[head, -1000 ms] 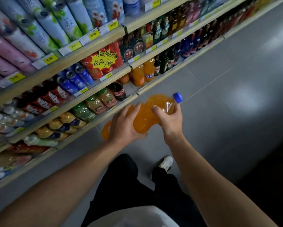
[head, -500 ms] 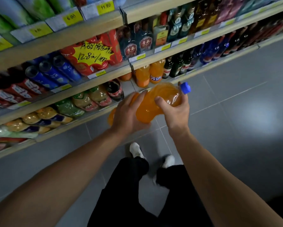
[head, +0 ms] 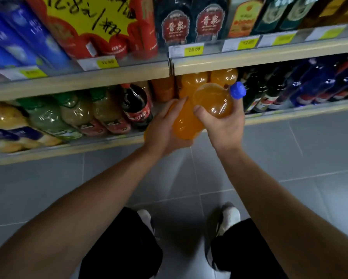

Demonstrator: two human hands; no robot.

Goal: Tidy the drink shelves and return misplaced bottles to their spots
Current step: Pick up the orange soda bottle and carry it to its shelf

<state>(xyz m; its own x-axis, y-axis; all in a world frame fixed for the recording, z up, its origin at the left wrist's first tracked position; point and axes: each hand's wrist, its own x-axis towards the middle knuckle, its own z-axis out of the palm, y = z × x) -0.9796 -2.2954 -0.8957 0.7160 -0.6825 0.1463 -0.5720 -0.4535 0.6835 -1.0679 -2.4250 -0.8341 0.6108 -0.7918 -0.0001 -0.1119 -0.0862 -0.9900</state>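
Head view: both hands grip the orange bottle (head: pixel 207 105), blue cap (head: pixel 237 89) right, in front of the bottom shelf (head: pixel 290 114). Left hand (head: pixel 165 127) wraps its lower body, base hidden; right hand (head: pixel 223 121) wraps the shoulder. Price tags (head: pixel 193 49) blurred. Upper bottles cut off by frame.

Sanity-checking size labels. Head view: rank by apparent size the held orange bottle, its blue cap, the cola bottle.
1. held orange bottle, though it sits nearest the camera
2. cola bottle, partly hidden
3. blue cap
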